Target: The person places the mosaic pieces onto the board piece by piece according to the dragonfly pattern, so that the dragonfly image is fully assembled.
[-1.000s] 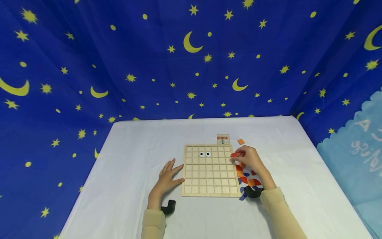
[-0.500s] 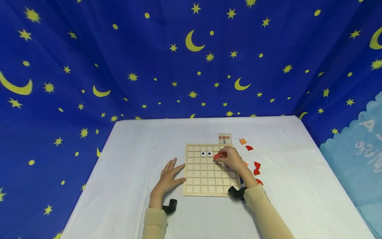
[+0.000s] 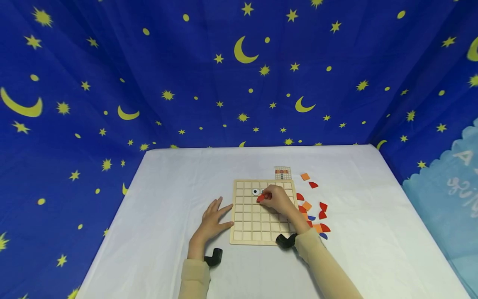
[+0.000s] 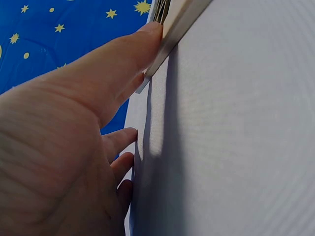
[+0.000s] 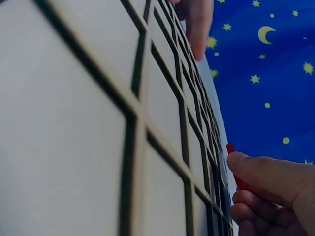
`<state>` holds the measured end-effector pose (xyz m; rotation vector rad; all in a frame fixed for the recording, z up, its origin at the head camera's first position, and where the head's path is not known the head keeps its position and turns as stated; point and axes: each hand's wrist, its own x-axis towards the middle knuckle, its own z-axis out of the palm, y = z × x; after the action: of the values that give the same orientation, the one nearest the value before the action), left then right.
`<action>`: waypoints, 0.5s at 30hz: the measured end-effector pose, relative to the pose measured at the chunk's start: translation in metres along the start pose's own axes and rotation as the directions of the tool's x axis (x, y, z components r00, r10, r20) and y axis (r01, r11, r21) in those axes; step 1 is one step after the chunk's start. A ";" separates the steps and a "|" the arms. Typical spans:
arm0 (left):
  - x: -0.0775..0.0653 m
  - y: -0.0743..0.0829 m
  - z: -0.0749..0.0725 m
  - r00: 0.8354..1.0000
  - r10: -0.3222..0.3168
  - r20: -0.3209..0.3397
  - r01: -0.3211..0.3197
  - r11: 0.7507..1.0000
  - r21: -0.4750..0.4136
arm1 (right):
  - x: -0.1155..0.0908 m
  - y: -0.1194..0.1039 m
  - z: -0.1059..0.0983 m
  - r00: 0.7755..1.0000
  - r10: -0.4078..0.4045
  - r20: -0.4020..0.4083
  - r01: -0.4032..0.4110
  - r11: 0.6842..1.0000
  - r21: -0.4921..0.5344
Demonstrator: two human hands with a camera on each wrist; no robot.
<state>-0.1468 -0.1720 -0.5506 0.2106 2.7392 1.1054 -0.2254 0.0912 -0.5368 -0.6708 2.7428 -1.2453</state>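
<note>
A wooden grid board (image 3: 256,226) lies on the white table, with two round eye pieces (image 3: 255,192) in its upper rows; the right one is partly covered by fingers. My right hand (image 3: 279,201) is over the board and pinches a red quarter-circle piece (image 3: 260,199) just below the eyes. In the right wrist view, the red piece (image 5: 230,148) shows edge-on between thumb and fingers. My left hand (image 3: 212,223) is spread flat at the board's left side, thumb and index finger at its edge. In the left wrist view, the thumb (image 4: 142,46) rests against the board's side (image 4: 179,24).
Right of the board lie several loose pieces: red quarter-circles (image 3: 323,206), orange squares (image 3: 306,206) and blue pieces (image 3: 323,236). A small printed pattern card (image 3: 282,172) is behind the board's far edge. A blue star-patterned cloth (image 3: 209,74) hangs behind the table.
My right hand has carried the red piece leftward from the board's right edge to below the eye pieces. The loose pieces are more exposed now. My left hand stays at the board's edge.
</note>
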 end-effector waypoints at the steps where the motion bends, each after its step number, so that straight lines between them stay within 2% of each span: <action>1: 0.000 0.000 0.000 1.000 0.000 0.000 0.000 1.000 0.001 | 0.000 -0.001 0.002 1.000 -0.003 0.002 0.003 1.000 -0.001; 15: 0.000 0.001 0.000 1.000 -0.009 0.001 0.009 1.000 0.001 | 0.005 -0.001 0.014 1.000 0.023 0.002 -0.023 0.999 -0.027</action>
<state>-0.1467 -0.1711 -0.5503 0.1994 2.7375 1.1010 -0.2261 0.0785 -0.5449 -0.6412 2.7623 -1.2042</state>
